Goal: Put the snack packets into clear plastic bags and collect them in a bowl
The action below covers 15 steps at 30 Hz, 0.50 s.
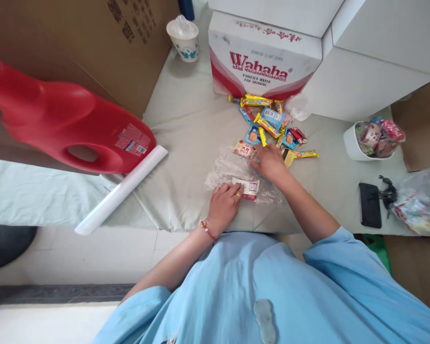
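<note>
At the near edge of the clear bag [218, 168], the left hand [225, 205] has bent fingers on the front packet [251, 188], covering its left end; grip cannot be determined. At the bag's far right, the right hand [272, 163], fingers partly spread, adjoins the rear packet [242, 149]; hold indeterminate. Beyond the bag, overlapping snacks [267, 125] partly block the carton [261, 71].

Here reads "Wahaha" with ®, big and red on carton [265, 57]! Right below, says "PURIFIED WATER FOR DRINKING". Over on red jug [71, 117], shows barcode [141, 149] on label [129, 137], print too small. On beige packet [243, 149], brown box [79, 43], bears characters, too unclear.
</note>
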Each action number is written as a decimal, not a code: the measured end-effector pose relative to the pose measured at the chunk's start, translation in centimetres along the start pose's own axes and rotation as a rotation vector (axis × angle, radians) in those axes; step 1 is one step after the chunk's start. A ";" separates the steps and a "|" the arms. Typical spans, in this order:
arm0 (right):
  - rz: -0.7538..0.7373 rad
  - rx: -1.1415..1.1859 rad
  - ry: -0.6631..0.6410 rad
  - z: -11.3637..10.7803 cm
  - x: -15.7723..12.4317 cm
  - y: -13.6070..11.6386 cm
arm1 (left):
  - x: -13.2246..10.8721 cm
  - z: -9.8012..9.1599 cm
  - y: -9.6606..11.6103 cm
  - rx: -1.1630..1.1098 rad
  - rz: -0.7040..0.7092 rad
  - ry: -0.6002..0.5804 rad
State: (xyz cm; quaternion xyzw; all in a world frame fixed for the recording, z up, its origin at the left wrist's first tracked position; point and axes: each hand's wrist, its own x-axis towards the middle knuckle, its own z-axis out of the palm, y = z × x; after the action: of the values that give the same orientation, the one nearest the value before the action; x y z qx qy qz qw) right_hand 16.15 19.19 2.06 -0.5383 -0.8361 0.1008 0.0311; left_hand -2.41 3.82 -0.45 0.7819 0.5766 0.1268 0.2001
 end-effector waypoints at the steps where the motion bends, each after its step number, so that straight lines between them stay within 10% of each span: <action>1: 0.011 0.001 -0.049 0.1 0.5 0.0 | -0.1 0.0 0.1 0.010 0.004 -0.001; 6: -0.125 0.143 -0.136 -1.3 -0.1 -0.8 | 0.0 0.0 0.3 0.015 0.027 0.014; 15: -0.366 -0.020 -0.342 -0.6 -9.2 -4.7 | -0.7 -0.2 -1.4 -0.194 0.047 0.034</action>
State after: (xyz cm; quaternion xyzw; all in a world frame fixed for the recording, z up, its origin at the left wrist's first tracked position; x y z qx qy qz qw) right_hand 15.88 9.06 4.15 -0.3533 -0.9137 0.1749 -0.0985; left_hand -3.90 3.58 -0.95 0.7700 0.5463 0.2001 0.2619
